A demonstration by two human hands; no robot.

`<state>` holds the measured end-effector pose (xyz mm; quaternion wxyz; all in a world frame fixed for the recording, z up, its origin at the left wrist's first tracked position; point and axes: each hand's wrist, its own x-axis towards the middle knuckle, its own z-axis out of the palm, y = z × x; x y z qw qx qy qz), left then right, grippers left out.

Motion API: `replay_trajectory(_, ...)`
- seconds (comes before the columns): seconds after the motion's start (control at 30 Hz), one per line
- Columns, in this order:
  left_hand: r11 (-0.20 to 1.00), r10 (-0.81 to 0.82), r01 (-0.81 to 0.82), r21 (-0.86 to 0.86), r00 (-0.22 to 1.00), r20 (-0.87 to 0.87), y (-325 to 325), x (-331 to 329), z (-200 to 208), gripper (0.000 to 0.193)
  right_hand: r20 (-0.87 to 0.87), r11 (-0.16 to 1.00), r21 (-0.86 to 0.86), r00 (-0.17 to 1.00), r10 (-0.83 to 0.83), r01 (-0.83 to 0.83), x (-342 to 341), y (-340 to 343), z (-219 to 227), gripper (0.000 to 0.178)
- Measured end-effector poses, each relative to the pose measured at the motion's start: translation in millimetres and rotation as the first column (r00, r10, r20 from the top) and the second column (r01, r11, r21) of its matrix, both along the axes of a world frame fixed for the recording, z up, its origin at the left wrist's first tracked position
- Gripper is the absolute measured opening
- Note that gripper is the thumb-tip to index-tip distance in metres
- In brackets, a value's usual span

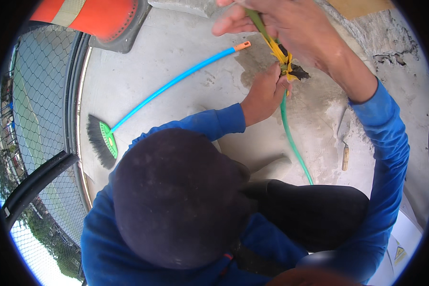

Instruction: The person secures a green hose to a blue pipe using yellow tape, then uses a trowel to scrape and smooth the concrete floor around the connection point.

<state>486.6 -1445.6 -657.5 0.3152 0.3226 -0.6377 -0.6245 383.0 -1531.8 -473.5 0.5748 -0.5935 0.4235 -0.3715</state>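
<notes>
We are finding neither of the wearer's own hands in view, so we cannot tell those fingers' state. A co-worker in a dark rounded cap is crouching on the grey concrete floor; the co-worker's left hand is grasping a slim green hose toward the floor's far edge, just below a ragged olive-and-yellow strip. The co-worker's right hand is hovering above, fingers extended and blurred; whether it is gripping the strip, we cannot tell. We are judging that a loosening left grasp could be letting strip and hose part, and a dropping elbow could be knocking the wooden-handled trowel. The blue-handled broom is lying toward the left edge, by the black mesh fence; the widest gap is running between its handle and the orange cone at the far-left corner, a narrower one between hose and trowel.
</notes>
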Motion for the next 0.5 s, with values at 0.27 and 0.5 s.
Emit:
replay_trajectory(0.27,0.998,-0.022,0.025,0.061,0.998,-0.058,11.6,-12.3,1.1,0.026,0.011,0.884,0.379,0.956,0.293,-0.275,56.8,-9.1,-74.5,0.035)
replay_trajectory(0.5,0.756,0.134,0.137,0.64,0.925,-0.357,5.9,-20.9,-1.9,0.053,-0.671,0.886,-0.417,0.727,-0.15,-0.202,-1.8,-3.7,-80.9,0.059)
